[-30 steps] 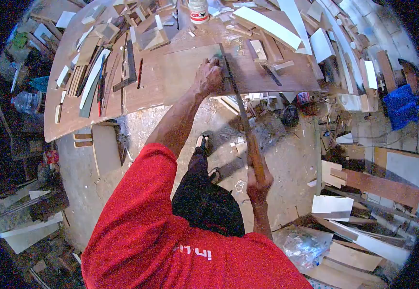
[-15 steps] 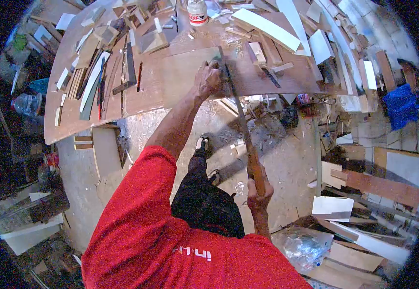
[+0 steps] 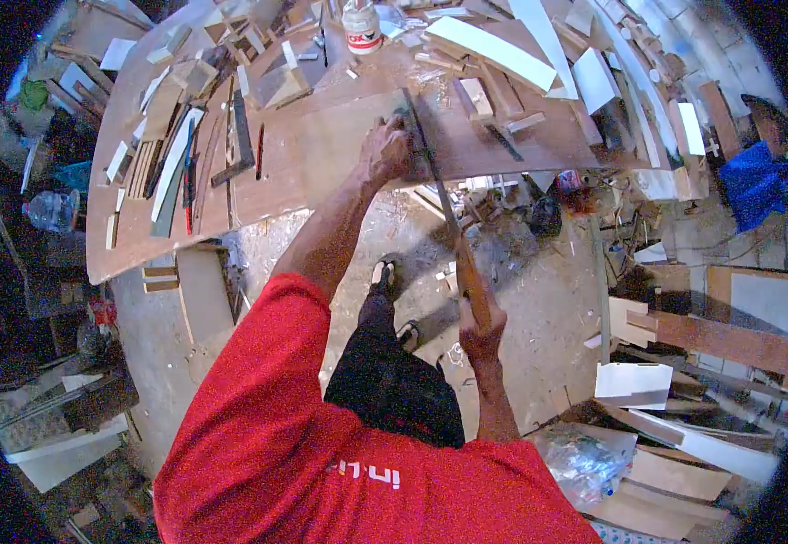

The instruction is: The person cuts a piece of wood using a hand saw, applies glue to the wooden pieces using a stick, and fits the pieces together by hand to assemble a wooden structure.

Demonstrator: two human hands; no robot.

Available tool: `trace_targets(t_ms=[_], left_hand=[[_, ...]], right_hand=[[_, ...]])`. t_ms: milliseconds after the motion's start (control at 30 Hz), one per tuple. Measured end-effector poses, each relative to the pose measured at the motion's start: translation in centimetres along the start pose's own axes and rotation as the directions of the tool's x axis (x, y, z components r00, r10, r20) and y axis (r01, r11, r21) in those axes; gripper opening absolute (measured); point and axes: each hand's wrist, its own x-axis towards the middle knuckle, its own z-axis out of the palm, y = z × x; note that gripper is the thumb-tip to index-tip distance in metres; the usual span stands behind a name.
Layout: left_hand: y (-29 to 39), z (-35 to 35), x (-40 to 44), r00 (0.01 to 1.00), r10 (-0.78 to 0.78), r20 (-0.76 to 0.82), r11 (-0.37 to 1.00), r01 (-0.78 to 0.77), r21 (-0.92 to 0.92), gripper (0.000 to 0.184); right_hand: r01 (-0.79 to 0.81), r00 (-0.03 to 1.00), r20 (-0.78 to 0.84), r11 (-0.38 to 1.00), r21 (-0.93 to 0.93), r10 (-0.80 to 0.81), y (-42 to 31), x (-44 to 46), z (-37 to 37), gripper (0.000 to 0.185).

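Observation:
A handsaw with a long narrow blade (image 3: 427, 150) and a wooden handle (image 3: 474, 286) slants from the workbench edge back towards my body. My right hand (image 3: 484, 331) is closed around the handle's near end. The blade lies along the right edge of a thin wooden board (image 3: 335, 136), which rests on the bench. My left hand (image 3: 387, 150) bears down on that board just left of the blade, its fingers curled; the fingertips are partly hidden. Any cut line is too blurred to make out.
The brown workbench (image 3: 280, 204) carries many wood offcuts, a white glue tub (image 3: 361, 27) and a red pencil-like stick (image 3: 260, 151). More wood pieces are stacked at right, near a plastic bag (image 3: 584, 462). Shavings litter the floor (image 3: 321, 245) under my feet.
My right hand has pushed the saw forward, towards the bench. My left hand keeps its place on the board. The view has shifted slightly.

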Motion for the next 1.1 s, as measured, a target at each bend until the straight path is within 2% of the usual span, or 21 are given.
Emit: trace_targets(t_ms=[100, 167, 200, 233, 300, 333, 367, 433, 500, 533, 567, 600, 700, 733, 800, 833, 867, 900, 967, 1000, 1100], left_hand=[[-0.3, 0.5, -0.4, 0.993, 0.008, -0.122, 0.998, -0.016, -0.065, 0.015], [-0.1, 0.0, -0.8, 0.996, 0.064, 0.063, 0.998, -0.065, 0.018, 0.015], [0.0, 0.3, -0.7, 0.996, 0.068, 0.062, 0.997, -0.069, 0.017, 0.015], [-0.2, 0.2, -0.7, 0.996, 0.077, 0.04, 0.997, -0.077, 0.007, 0.014], [-0.4, -0.3, 0.2, 0.995, 0.098, 0.01, 0.995, -0.099, 0.005, 0.014], [0.2, -0.4, -0.4, 0.999, 0.046, -0.022, 0.998, -0.047, -0.042, 0.014], [0.6, -0.6, -0.8, 0.998, -0.014, -0.053, 0.996, 0.009, -0.087, 0.014], [0.5, -0.5, -0.5, 0.996, -0.087, -0.026, 0.993, 0.085, -0.085, 0.014], [0.7, -0.2, -0.3, 0.991, -0.133, 0.004, 0.987, 0.133, -0.088, 0.014], [0.4, -0.1, -0.4, 0.996, -0.09, 0.01, 0.994, 0.09, -0.062, 0.014], [0.1, 0.1, -0.6, 0.999, -0.045, 0.023, 0.998, 0.045, -0.036, 0.014], [-0.1, -0.3, 0.0, 0.999, -0.038, 0.014, 0.999, 0.038, -0.031, 0.014], [0.0, -0.1, -0.3, 0.998, -0.068, 0.003, 0.997, 0.068, -0.037, 0.015], [0.0, 0.3, -0.4, 0.999, -0.046, -0.001, 0.999, 0.045, -0.021, 0.015], [0.6, 0.0, -0.6, 1.0, -0.012, -0.004, 1.0, 0.012, -0.008, 0.015], [1.4, -1.4, -1.0, 0.998, -0.069, 0.011, 0.997, 0.069, -0.039, 0.016], [1.8, -2.4, -1.1, 0.992, -0.121, 0.028, 0.99, 0.122, -0.066, 0.017], [1.7, -2.8, -0.5, 0.994, -0.109, 0.024, 0.992, 0.11, -0.065, 0.017], [1.6, -3.0, -0.4, 0.996, 0.062, 0.059, 0.997, -0.065, 0.038, 0.02], [0.6, -2.1, 0.4, 0.997, 0.056, 0.048, 0.997, -0.058, 0.046, 0.02], [-0.7, 1.1, -0.5, 0.993, -0.069, 0.092, 0.996, 0.073, -0.044, 0.019]], right_hand=[[0.174, 0.982, -0.065, 0.983, -0.064, -0.178, 1.0, -2.2, -1.3, 0.041], [0.138, 0.987, -0.077, 0.99, -0.024, -0.139, -0.4, -2.2, -1.2, 0.04], [0.008, 1.0, -0.026, 0.999, 0.042, -0.007, -1.2, -0.7, -0.6, 0.039], [0.01, 1.0, -0.03, 0.999, 0.047, -0.009, -0.9, -0.4, -0.7, 0.039], [-0.167, 0.961, 0.167, 0.947, -0.276, 0.218, -0.2, 0.8, -0.7, 0.04], [0.027, 0.999, -0.023, 0.999, 0.025, -0.026, -0.2, -0.8, -0.6, 0.033], [0.027, 1.0, -0.013, 0.999, 0.019, -0.026, -0.2, -1.9, -0.8, 0.033], [0.216, 0.964, -0.157, 0.976, 0.008, -0.213, -0.6, -3.1, -1.0, 0.027], [0.168, 0.976, -0.126, 0.981, -0.099, -0.18, 0.6, -0.4, -0.7, 0.031], [-0.08, 0.995, 0.043, 0.987, -0.139, 0.087, 0.5, 1.3, -0.6, 0.038], [-0.317, 0.913, 0.195, 0.924, -0.214, 0.358, 0.4, 1.9, -0.4, 0.045], [-0.309, 0.918, 0.19, 0.928, -0.208, 0.349, 0.4, 1.5, -0.3, 0.045], [-0.006, 0.998, -0.055, 1.0, 0.025, 0.007, 0.5, -3.2, -0.9, 0.035], [0.121, 0.987, -0.092, 0.987, -0.105, -0.131, 1.2, -2.7, -0.6, 0.033], [0.074, 0.995, -0.068, 0.997, -0.039, -0.076, 2.6, -0.2, 0.7, 0.036], [0.025, 0.999, -0.04, 0.999, 0.023, -0.025, 3.8, 0.5, 1.0, 0.039], [-0.007, 1.0, 0.027, 0.991, -0.132, 0.01, 6.1, 0.5, 0.8, 0.039], [-0.005, 1.0, 0.016, 0.992, -0.128, 0.007, 6.0, 0.2, 0.7, 0.039], [0.118, 0.992, -0.034, 0.981, -0.155, -0.124, 4.0, -1.8, -0.2, 0.038], [0.133, 0.978, -0.158, 0.991, -0.03, -0.136, 1.7, -2.4, -0.1, 0.039], [0.201, 0.974, -0.096, 0.977, -0.067, -0.207, 2.3, -1.1, 0.0, 0.038]])
